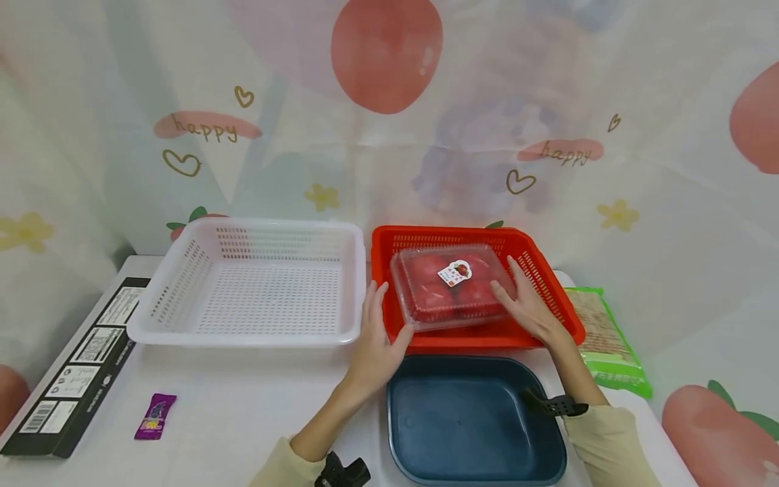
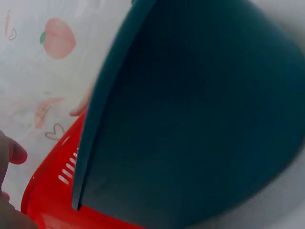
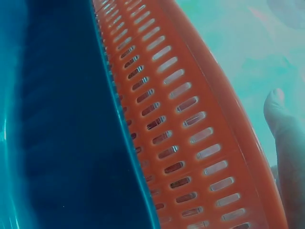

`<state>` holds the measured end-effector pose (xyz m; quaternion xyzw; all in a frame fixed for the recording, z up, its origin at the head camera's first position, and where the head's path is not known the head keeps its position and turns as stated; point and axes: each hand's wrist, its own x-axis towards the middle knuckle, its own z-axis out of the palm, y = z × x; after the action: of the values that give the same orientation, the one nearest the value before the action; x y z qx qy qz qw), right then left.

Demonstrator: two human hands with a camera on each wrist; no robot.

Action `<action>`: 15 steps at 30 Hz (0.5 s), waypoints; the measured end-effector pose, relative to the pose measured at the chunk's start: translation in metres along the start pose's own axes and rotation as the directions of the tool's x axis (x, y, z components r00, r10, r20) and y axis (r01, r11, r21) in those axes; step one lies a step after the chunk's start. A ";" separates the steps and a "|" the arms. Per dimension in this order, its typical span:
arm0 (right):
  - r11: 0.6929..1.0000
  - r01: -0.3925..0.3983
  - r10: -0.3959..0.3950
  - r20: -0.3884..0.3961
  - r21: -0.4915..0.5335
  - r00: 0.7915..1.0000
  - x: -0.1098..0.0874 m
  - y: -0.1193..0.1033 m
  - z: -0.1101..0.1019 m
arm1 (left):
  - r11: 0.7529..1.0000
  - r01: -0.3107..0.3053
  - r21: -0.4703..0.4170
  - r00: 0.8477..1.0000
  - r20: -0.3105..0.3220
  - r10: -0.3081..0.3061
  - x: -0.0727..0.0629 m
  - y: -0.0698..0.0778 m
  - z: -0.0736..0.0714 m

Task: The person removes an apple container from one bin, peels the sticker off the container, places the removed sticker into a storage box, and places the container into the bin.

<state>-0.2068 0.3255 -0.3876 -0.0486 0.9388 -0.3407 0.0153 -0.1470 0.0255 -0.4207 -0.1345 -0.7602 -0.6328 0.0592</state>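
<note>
A clear plastic box of red fruit (image 1: 426,297), with a white label on its lid, lies tilted inside the red basket (image 1: 389,238). My left hand (image 1: 374,348) is at the basket's front left corner, fingers extended and thumb apart. I cannot tell whether it touches the rim. Over the basket's right part, my right hand (image 1: 529,308) has its fingers spread beside the box's right edge; contact is unclear. In the left wrist view some fingers (image 2: 16,153) show left of the red basket (image 2: 52,191). The right wrist view shows a digit (image 3: 286,138) beyond the slotted basket wall (image 3: 190,119).
A dark blue tub (image 1: 462,419) stands in front of the red basket. Left of it sits a white basket (image 1: 243,338). A long black box (image 1: 79,372) and a purple packet (image 1: 155,416) lie at left. A green-edged bag (image 1: 608,338) lies at right.
</note>
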 end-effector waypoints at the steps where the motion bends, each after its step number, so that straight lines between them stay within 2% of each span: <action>1: 1.000 -0.002 0.002 0.002 0.001 1.000 0.000 0.000 0.000 | 1.000 0.016 -0.007 1.000 -0.001 -0.016 0.002 -0.001 0.002; 5: 1.000 -0.006 0.006 0.012 0.013 1.000 -0.001 0.001 -0.001 | 0.995 0.085 -0.054 0.996 -0.010 -0.085 0.009 -0.007 0.006; 8: 1.000 -0.019 0.018 0.018 0.019 1.000 -0.002 0.001 0.000 | 0.992 0.107 -0.068 0.994 -0.009 -0.108 0.011 -0.012 0.007; 15: 0.998 -0.062 0.062 0.026 0.007 0.998 -0.005 0.001 0.000 | 0.996 0.063 -0.061 0.998 -0.017 -0.064 0.011 -0.017 0.008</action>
<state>-0.2023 0.3270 -0.3884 -0.0238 0.9383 -0.3429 0.0381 -0.1614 0.0316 -0.4357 -0.1059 -0.7441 -0.6582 0.0425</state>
